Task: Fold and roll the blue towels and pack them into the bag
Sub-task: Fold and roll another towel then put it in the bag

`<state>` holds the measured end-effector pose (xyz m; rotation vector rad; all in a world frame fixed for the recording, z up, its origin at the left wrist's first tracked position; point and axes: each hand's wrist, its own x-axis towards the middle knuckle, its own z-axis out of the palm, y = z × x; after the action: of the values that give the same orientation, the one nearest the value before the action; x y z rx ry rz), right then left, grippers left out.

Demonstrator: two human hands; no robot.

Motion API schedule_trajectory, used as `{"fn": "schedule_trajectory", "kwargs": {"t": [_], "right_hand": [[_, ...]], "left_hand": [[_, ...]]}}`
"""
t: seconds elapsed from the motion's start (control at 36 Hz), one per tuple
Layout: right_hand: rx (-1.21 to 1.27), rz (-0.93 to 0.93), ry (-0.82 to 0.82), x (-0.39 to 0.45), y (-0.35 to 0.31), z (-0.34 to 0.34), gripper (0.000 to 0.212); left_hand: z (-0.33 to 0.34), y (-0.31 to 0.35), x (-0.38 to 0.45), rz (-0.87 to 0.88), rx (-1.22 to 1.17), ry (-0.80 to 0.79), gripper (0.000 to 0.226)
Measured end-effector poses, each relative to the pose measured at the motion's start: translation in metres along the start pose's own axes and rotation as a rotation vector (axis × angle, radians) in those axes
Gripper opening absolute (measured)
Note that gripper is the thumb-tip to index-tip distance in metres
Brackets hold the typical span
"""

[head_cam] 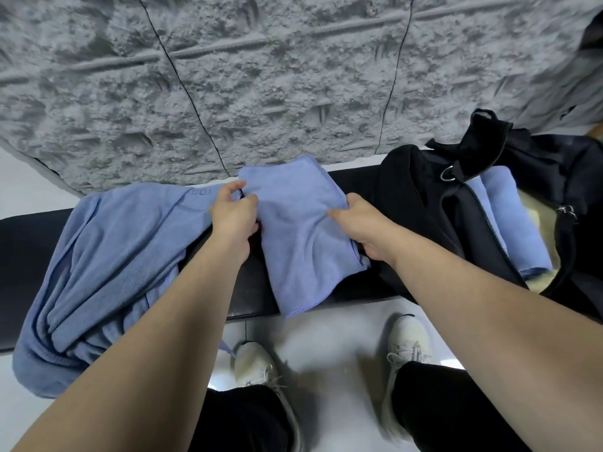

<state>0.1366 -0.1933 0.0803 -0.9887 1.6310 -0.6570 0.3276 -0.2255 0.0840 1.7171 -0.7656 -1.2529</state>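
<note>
Gripping the folded blue towel [300, 230] on the black bench [26, 249], we've got our left hand [233, 216] pinching its left edge and our right hand [362, 226] curled on its right edge. Left of it sits a crumpled towel pile [107, 265], and over right two rolled towels [509, 216] lie inside the open black bag [424, 197].

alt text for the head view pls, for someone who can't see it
Both hands, left hand and right hand, grip the side edges of a folded blue towel on a black bench. Loose blue towels lie left; an open black bag holding rolled towels sits right.
</note>
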Motion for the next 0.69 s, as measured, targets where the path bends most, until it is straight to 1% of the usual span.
{"fn": "schedule_trajectory", "kwargs": {"t": [0.06,0.11,0.17,0.25,0.28,0.36,0.44,0.47,0.53,0.64,0.69], "right_hand": [[0.009,0.013,0.000,0.000,0.000,-0.001,0.009],[0.006,0.017,-0.014,-0.001,-0.001,-0.001,0.015],[-0.002,0.035,-0.041,-0.002,0.000,-0.002,0.023],[-0.025,0.083,-0.113,-0.006,-0.001,-0.004,0.039],[-0.044,0.089,-0.145,-0.008,-0.002,-0.005,0.039],[-0.169,0.095,-0.267,-0.015,-0.007,-0.009,0.022],[-0.319,0.097,-0.332,-0.020,-0.011,-0.009,0.011],[-0.339,0.092,-0.334,-0.020,-0.011,-0.008,0.012],[-0.352,0.066,-0.288,-0.019,-0.010,-0.006,0.017],[-0.375,0.007,-0.172,-0.018,-0.006,-0.003,0.011],[-0.357,0.020,-0.151,-0.020,-0.005,-0.003,0.018]], "left_hand": [[0.001,-0.001,0.000,0.036,0.077,-0.026,0.031],[0.003,-0.004,0.000,0.021,0.140,-0.092,0.028],[0.005,-0.005,0.001,-0.001,0.151,-0.125,0.030],[0.008,-0.004,0.006,-0.013,0.122,-0.106,0.039],[0.009,-0.005,0.008,-0.018,0.107,-0.090,0.042],[0.014,-0.005,0.010,0.026,0.121,-0.050,0.050],[0.015,-0.006,0.008,0.064,0.164,-0.021,0.053],[0.016,-0.006,0.007,0.075,0.191,-0.020,0.053],[0.016,-0.004,0.004,0.093,0.237,-0.029,0.053],[0.013,-0.002,0.002,0.095,0.282,-0.046,0.046],[0.011,-0.001,-0.001,0.089,0.292,-0.056,0.044]]}}
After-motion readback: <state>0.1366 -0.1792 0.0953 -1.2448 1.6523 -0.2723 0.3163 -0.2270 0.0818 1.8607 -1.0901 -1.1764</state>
